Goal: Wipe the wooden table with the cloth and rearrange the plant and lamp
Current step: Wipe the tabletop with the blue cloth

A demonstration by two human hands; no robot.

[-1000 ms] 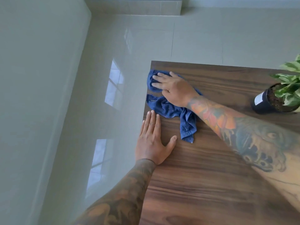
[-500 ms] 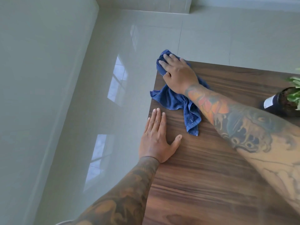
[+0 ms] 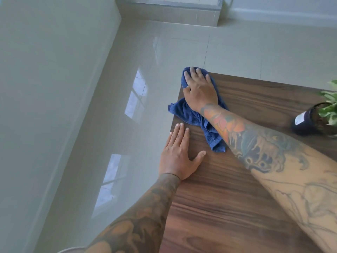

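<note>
Right hand (image 3: 200, 89) pressing a crumpled dark-blue terry cloth (image 3: 197, 115) onto the far left corner of the dark walnut-grain wooden table (image 3: 237, 207), fingers spread flat rather than clenched. Left hand (image 3: 177, 156) resting flat at the left edge, fingers straight, grasping nothing. Green-and-white leafy plant in a black pot (image 3: 310, 121) standing to the right, well apart. Lamp out of view. Cloth overhanging the corner and edge: likely to slide off onto the tiles under another outward push.

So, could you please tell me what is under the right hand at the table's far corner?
The right hand presses flat on the blue cloth, bunched over the corner of the wooden table. Part of the cloth hangs past the edge. The tabletop beneath it is covered and cannot be seen.
</note>
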